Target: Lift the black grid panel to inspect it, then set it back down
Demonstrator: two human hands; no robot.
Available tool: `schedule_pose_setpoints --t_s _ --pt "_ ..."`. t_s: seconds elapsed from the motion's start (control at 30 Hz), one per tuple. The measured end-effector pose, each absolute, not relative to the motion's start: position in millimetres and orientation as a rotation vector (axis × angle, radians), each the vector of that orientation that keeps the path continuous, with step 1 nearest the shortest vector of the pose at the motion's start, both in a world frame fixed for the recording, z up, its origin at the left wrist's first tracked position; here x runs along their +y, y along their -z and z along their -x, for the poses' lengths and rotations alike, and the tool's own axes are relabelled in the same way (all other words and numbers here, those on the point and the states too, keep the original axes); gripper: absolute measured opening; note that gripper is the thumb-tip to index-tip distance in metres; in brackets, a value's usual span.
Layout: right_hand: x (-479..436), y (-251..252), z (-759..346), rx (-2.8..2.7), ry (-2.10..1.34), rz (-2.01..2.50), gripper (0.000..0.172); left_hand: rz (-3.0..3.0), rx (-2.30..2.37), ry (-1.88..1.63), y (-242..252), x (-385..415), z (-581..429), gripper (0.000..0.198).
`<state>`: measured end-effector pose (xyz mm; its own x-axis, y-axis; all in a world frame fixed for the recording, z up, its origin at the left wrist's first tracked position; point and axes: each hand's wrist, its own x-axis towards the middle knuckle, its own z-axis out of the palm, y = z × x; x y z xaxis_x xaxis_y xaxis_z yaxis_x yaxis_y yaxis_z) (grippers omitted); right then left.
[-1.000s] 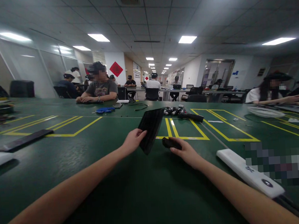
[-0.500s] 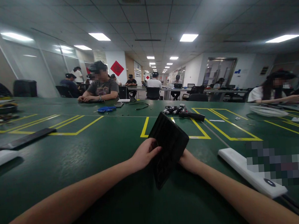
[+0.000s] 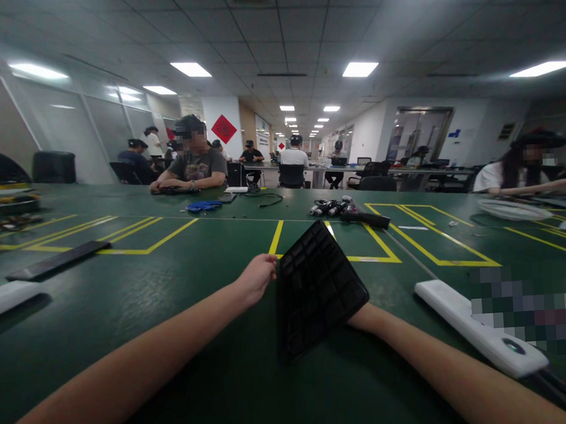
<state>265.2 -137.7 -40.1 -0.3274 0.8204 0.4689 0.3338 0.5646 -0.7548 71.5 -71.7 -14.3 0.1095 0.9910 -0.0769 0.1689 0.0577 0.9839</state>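
Note:
A black tray divided into a grid of small square compartments [image 3: 316,287] is held up, tilted, above the green table. My right hand [image 3: 361,316] supports it from behind at the lower right; its fingers are hidden by the tray. Just beside the tray's left edge is my left hand [image 3: 258,279], its fingers drawn together in a pinch. Whether anything small sits between those fingertips, I cannot make out. The tray's inside is too dark to tell whether the compartments hold anything.
The green table [image 3: 176,346] bears yellow tape outlines [image 3: 376,259]. A white power strip [image 3: 477,328] lies to the right, a dark bar [image 3: 58,259] to the left. Cables and black parts [image 3: 333,207] and a blue item [image 3: 204,206] lie farther back. A person [image 3: 188,157] sits across.
My left hand has come away from the tray's face and moved left past its edge. The tray has turned so that its compartment grid shows more fully.

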Motion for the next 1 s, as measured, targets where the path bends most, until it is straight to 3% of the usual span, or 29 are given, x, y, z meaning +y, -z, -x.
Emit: schedule_pose_setpoints --t_s 0.2,0.33,0.57,1.0 --pt "-136.4 43.0 -271.9 -1.909 -0.655 0.938 0.051 -1.155 1.205 -0.950 10.5 -65.6 -59.6 0.009" --pt "-136.7 41.6 -271.1 -1.922 -0.651 0.926 0.049 -1.310 1.103 -0.809 4.3 -70.9 -56.5 0.025" --pt "-138.3 36.6 -268.8 -1.940 -0.677 0.874 0.041 -1.503 0.809 -0.542 -3.4 -83.0 -57.2 0.024" --pt "-140.9 33.4 -262.8 -1.913 -0.728 0.880 0.045 -1.761 0.895 -0.547 5.7 -88.2 -66.7 0.024"
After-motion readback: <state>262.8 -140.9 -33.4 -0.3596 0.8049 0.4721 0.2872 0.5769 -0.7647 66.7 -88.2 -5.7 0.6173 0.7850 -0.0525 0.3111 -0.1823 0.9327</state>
